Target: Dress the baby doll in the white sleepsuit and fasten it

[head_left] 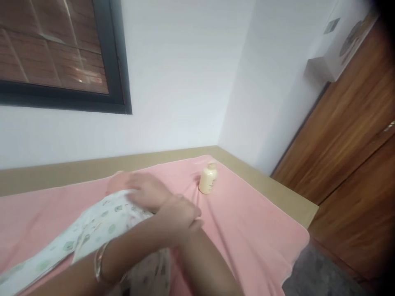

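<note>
Leaning over the pink towel (253,230), the person crosses both arms above a white patterned baby garment (101,224). The left hand (180,213), bangle (100,263) at the wrist, rests curled and holds nothing I can see. The right hand (148,191) presses flat on the garment's upper end. A pale yellow bottle (208,178) stands near the corner, apart from both

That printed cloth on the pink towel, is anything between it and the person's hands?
Nothing visible. The upper hand presses flat on the printed cloth, and the other hand lies at its edge, crossing the first. The yellow bottle stands apart, farther back on the pink towel.
</note>
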Available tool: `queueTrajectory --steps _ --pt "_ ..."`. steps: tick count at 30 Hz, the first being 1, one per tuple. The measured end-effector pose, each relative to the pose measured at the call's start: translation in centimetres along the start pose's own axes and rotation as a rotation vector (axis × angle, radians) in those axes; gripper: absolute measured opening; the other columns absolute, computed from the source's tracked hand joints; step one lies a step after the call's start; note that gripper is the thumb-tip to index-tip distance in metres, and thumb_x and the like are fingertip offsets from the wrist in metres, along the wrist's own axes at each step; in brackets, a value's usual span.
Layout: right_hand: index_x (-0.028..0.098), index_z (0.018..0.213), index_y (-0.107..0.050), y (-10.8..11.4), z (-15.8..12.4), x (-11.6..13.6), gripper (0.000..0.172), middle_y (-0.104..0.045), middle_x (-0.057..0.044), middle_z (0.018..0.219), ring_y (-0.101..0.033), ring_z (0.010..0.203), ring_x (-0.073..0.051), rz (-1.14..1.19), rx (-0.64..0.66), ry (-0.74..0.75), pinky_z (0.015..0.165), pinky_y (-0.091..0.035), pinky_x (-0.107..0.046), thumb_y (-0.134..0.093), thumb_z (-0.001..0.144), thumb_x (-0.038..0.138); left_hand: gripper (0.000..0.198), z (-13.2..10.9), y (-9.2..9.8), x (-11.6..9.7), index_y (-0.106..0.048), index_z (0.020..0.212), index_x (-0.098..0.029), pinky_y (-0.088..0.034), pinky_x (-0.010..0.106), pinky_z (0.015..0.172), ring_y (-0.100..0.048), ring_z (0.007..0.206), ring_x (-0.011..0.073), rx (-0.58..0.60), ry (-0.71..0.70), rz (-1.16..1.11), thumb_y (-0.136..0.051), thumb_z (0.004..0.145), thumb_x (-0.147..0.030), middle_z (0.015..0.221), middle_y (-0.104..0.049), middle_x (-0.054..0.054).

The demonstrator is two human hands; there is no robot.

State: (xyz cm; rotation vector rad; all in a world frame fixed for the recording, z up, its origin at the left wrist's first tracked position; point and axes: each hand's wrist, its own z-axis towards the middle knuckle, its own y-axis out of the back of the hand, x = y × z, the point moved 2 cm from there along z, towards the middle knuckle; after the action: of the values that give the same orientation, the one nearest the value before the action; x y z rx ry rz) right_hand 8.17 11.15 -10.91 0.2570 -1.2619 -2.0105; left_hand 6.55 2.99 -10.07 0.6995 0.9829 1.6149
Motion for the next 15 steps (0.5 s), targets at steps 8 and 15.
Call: queueTrajectory --steps 8,15 --pt "0.003 0.127 -0.050 9.9 -10.4 -13.6 0.048 -0.037 -0.017 0.140 -0.022 0.135 -0.028 -0.316 -0.764 -0.742 0.110 -0.015 -0.050 -0.034 0.085 0.020 0.030 10.5 -3.7 3.8 -0.055 0.087 -0.013 -0.043 0.025 0.054 -0.055 0.052 0.0132 -0.379 0.699 -1.640 -0.041 0.087 -0.040 0.063 -0.056 0.003" --pt "0.013 0.113 -0.062 7.1 -11.4 -14.8 0.044 -0.053 -0.011 0.127 -0.043 0.123 -0.019 -0.163 -0.775 -0.868 0.111 -0.006 -0.043 -0.026 0.090 0.024 0.037 14.8 -9.5 6.8 -0.055 0.090 -0.007 -0.048 0.028 0.056 -0.059 0.059 0.0186 -0.287 1.295 -1.959 -0.036 0.089 -0.039 0.068 -0.059 0.009"
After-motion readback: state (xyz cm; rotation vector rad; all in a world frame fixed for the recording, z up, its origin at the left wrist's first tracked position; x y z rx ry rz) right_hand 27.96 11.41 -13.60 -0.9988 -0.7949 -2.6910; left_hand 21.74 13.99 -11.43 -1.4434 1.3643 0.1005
